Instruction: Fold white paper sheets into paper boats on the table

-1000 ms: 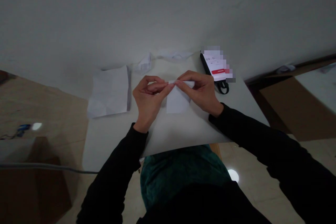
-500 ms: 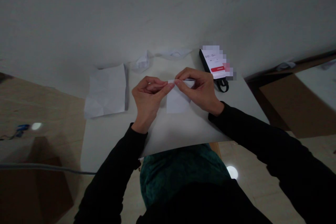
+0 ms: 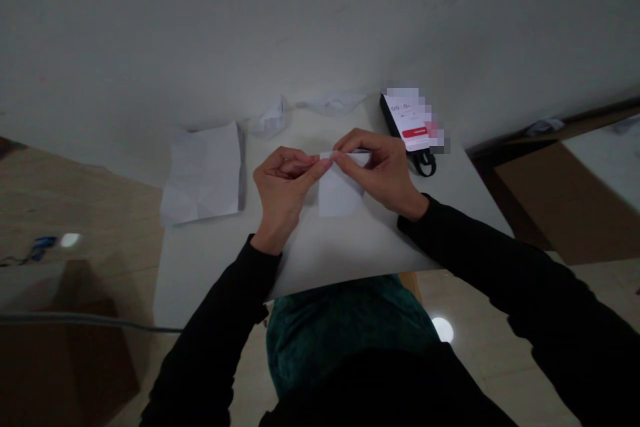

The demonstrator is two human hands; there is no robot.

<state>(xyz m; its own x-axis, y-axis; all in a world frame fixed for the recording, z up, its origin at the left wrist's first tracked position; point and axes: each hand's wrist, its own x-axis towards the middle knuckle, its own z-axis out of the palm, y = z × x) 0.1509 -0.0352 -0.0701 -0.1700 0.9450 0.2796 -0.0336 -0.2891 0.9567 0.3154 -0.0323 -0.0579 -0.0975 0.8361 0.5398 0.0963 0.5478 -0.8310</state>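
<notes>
A small folded piece of white paper [image 3: 337, 195] is held over the middle of the white table [image 3: 350, 250]. My left hand [image 3: 283, 187] pinches its top left corner between thumb and forefinger. My right hand [image 3: 383, 170] pinches the top edge just beside it, fingers curled over the paper. The two pinches meet at the paper's upper edge. Both arms wear black sleeves.
A creased white sheet [image 3: 205, 173] lies at the table's left edge. Crumpled paper bits [image 3: 273, 120] and a strip [image 3: 333, 103] lie at the back by the wall. A phone with a lit screen [image 3: 410, 123] and black scissors handles [image 3: 424, 163] sit at the right. Brown cardboard [image 3: 560, 200] stands right of the table.
Both hands keep the same pinch on the paper's top edge. The view has shifted only slightly; nothing else has moved.
</notes>
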